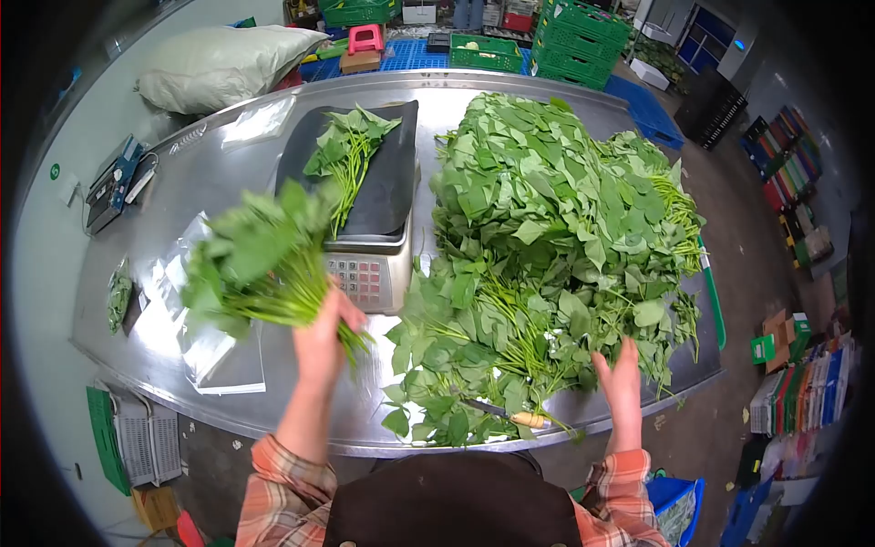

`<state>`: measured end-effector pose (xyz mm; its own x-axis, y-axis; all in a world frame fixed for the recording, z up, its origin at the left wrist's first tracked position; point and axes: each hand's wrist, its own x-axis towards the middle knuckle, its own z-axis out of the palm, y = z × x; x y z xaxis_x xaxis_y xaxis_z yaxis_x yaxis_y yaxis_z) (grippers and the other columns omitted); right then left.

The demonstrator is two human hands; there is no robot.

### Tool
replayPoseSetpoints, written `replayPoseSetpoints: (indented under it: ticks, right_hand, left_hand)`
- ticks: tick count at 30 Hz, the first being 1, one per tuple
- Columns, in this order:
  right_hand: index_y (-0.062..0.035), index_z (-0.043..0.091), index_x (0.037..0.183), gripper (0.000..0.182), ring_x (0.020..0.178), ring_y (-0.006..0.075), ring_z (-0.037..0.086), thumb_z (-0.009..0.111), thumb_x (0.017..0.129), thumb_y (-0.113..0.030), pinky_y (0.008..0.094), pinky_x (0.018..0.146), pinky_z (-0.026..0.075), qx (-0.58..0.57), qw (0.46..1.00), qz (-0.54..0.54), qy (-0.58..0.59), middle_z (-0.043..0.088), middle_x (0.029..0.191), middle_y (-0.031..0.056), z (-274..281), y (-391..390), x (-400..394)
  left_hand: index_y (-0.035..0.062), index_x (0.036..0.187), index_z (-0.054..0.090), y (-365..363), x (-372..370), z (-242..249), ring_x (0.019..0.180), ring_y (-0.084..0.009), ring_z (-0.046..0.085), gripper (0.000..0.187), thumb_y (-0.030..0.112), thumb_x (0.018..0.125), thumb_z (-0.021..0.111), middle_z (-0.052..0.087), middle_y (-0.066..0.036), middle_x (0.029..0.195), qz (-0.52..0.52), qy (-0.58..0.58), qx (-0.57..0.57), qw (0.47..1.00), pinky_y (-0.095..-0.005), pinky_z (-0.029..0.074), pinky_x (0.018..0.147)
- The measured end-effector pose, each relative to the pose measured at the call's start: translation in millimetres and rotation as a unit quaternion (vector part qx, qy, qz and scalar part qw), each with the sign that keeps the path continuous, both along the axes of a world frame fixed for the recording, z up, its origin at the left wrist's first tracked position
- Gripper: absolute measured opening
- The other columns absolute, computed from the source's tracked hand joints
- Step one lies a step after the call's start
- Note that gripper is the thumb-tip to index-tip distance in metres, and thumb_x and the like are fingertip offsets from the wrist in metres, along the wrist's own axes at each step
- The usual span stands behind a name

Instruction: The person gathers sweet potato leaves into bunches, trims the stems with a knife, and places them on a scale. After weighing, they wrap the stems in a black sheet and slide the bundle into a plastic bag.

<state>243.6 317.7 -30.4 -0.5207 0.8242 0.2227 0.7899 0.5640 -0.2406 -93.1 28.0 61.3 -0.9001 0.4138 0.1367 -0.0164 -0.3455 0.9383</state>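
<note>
My left hand (pixel 321 333) is wrapped round the stems of a bunch of leafy greens (pixel 260 260), held up left of the scale (pixel 374 283); its leaves are blurred. On the scale's dark tray (pixel 387 191) lies a smaller bunch (pixel 351 155). My right hand (pixel 620 374) is at the lower right edge of a large pile of greens (pixel 529 182), fingers apart, with the tips near or among the leaves. A knife with a yellow handle (pixel 530 419) lies on the greens near the table's front edge.
Clear plastic bags (pixel 223 360) and a small packed bag of greens (pixel 119 296) lie on the left of the metal table (pixel 196 164). A white sack (pixel 223 68) is at the back left. Green crates (pixel 579 41) stand behind the table.
</note>
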Motion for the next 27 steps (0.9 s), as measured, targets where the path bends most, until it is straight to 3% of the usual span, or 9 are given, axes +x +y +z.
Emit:
replayPoseSetpoints:
  ticks: [3,7,9,11,12,18,21,24,27]
  right_hand:
    - [0.0030,0.046,0.121,0.048,0.088,0.0234,0.060,0.062,0.084,-0.024,0.0314,0.074,0.049,-0.119,0.984,-0.050,0.125,0.054,0.113,0.0195,11.7,2.8,2.0]
    - [0.0005,0.054,0.104,0.024,0.080,0.0184,0.059,0.060,0.085,-0.013,0.0290,0.070,0.048,-0.188,0.932,-0.063,0.305,0.060,0.092,0.0113,28.5,-19.8,-13.7]
    - [-0.0013,0.055,0.097,0.014,0.074,0.0156,0.057,0.058,0.086,-0.010,0.0273,0.067,0.046,-0.172,0.929,-0.027,0.327,0.059,0.084,0.0082,35.0,-36.7,-31.7]
    - [-0.0017,0.056,0.093,0.012,0.072,0.0157,0.057,0.059,0.085,-0.009,0.0280,0.065,0.047,-0.198,0.933,0.023,0.300,0.059,0.082,0.0080,35.9,-50.1,-47.8]
    - [-0.0016,0.056,0.090,0.011,0.069,0.0180,0.057,0.061,0.083,-0.009,0.0287,0.063,0.047,-0.211,0.938,0.039,0.271,0.058,0.080,0.0098,29.9,-55.1,-54.4]
    - [-0.0015,0.058,0.079,0.022,0.077,0.0317,0.055,0.067,0.076,-0.021,0.0401,0.066,0.046,-0.119,0.973,0.176,0.092,0.053,0.076,0.0133,8.0,-65.3,-89.2]
    - [-0.0010,0.061,0.082,0.019,0.069,0.0350,0.054,0.065,0.078,-0.019,0.0418,0.065,0.046,-0.090,0.974,0.202,0.045,0.054,0.074,0.0136,-18.9,-54.4,-93.1]
    - [-0.0009,0.062,0.086,0.017,0.055,0.0265,0.052,0.060,0.082,-0.017,0.0355,0.054,0.045,-0.312,0.928,0.119,0.166,0.056,0.068,0.0090,-7.5,-51.5,-90.5]
    - [0.0012,0.061,0.087,0.019,0.049,0.0117,0.046,0.058,0.086,-0.018,0.0249,0.047,0.039,-0.703,0.642,0.045,0.302,0.055,0.065,0.0054,31.5,-56.5,-80.1]
  left_hand:
    - [0.0036,0.078,0.050,20.4,-64.9,42.7,0.054,-0.0092,0.044,0.020,0.017,0.092,0.051,0.044,-0.001,0.059,0.123,0.129,-0.084,0.980,-0.0241,0.039,0.053]
    - [-0.0001,0.080,0.058,47.3,-189.4,16.2,0.050,-0.0139,0.046,0.029,0.028,0.086,0.060,0.055,-0.003,0.066,0.284,0.322,-0.263,0.864,-0.0294,0.039,0.049]
    - [-0.0071,0.099,0.060,62.9,-212.0,23.3,0.089,-0.0357,0.061,0.051,0.040,0.081,0.062,0.063,-0.024,0.095,0.187,0.231,-0.507,0.809,-0.0412,0.045,0.079]
    - [-0.0071,0.117,0.047,67.4,-243.9,-34.2,0.103,-0.0392,0.055,0.070,0.050,0.078,0.061,0.057,-0.029,0.107,0.073,0.342,-0.574,0.741,-0.0415,0.044,0.086]
    - [-0.0069,0.127,0.033,77.8,-244.6,-50.8,0.112,-0.0433,0.047,0.089,0.061,0.075,0.057,0.047,-0.031,0.121,-0.018,0.299,-0.757,0.580,-0.0430,0.040,0.094]
    - [-0.0089,0.121,0.042,90.3,-221.3,-45.7,0.120,-0.0389,0.041,0.080,0.058,0.079,0.056,0.042,-0.027,0.128,0.074,0.468,-0.692,0.544,-0.0413,0.032,0.102]
    - [-0.0025,0.111,0.054,97.0,-154.1,-4.9,0.108,-0.0292,0.052,0.039,0.022,0.083,0.064,0.054,-0.018,0.116,0.157,0.618,-0.425,0.643,-0.0371,0.039,0.094]
    - [-0.0002,0.096,0.061,83.1,-72.0,-19.9,0.079,-0.0135,0.059,0.019,0.015,0.086,0.058,0.063,-0.007,0.086,-0.134,0.256,-0.250,0.924,-0.0250,0.047,0.071]
    - [-0.0006,0.099,0.061,61.8,5.5,-48.2,0.075,-0.0123,0.061,0.025,0.021,0.093,0.051,0.065,-0.007,0.083,-0.414,-0.038,-0.269,0.869,-0.0253,0.050,0.068]
